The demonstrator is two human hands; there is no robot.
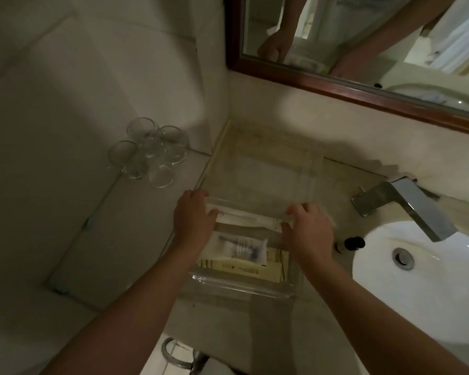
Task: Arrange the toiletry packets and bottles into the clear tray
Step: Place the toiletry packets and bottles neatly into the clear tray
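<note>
1. Your two bare forearms reach in from the bottom edge, over the pale desk (236, 328) that carries everything.
2. Your left hand (192, 216) pinches the left end of a long white packet (248, 217); thumb and fingers are closed on it.
3. Your right hand (307, 231) grasps the right end of that same packet, fingers curled down over it.
4. The long white packet lies crosswise between your hands, inside the clear tray (241, 286), about midway along its length.
5. Nearer to you in the tray lies a clear packet (240, 249) with dark printing, resting on yellowish flat packets (244, 270) at the near end.
6. The far half of the tray looks bare; its far wall sits close to the back wall under the mirror (363, 50).
7. A small dark-capped bottle (349, 244) lies on the desk just right of the tray, outside it, beside the white sink (417, 280).
8. The chrome tap (406, 207) stands over the sink.
9. A cluster of clear glasses (149, 152) stands on the ledge to the left, well apart from the tray.
</note>
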